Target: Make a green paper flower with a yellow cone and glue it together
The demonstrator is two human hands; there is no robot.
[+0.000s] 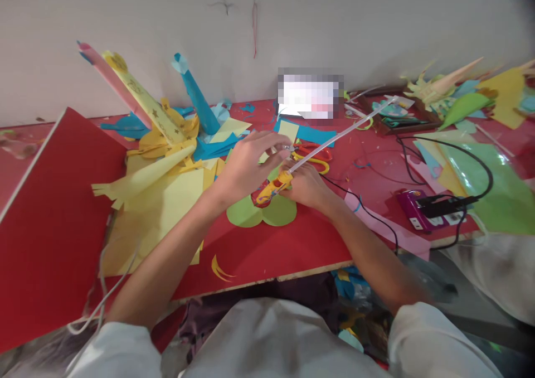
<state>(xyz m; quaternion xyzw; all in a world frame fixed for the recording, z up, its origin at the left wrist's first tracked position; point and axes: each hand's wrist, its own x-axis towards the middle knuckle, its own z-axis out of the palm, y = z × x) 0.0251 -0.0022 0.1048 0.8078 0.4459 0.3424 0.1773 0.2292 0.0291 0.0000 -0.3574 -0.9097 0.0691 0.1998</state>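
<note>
Our right hand (307, 185) was closed around the yellow glue gun (276, 188), which lay tilted low over the rounded lobes of the green paper (261, 213); our left hand (254, 158) arched just beside it, thumb and fingertips curled close together, though we could not tell whether they pinched anything. The gun looked glossy yellow with a red patch, and a long clear glue stick (343, 138) slanted up out of it, away from us and to the right. The green lobes looked flat and smooth-edged, spread on the red tabletop (292, 250) directly under the grip. Just beyond our fingers we had scissors (322, 166) with yellow loops. Left of the grip lay pale yellow sheets (167, 211) with a yellow paper cone (154, 174) across them. Well to the right stood a purple box (422, 211), a black plug resting against it. Farther off, beyond the grip and to the right, a shallow dark tray (428, 126) held teal and pale paper pieces. Beyond the grip to the left, a blue cone (200, 102) and a star-patterned yellow cone (144, 102) leaned near the wall (146, 15); a blurred screen (310, 96) stood straight past our hands.
</note>
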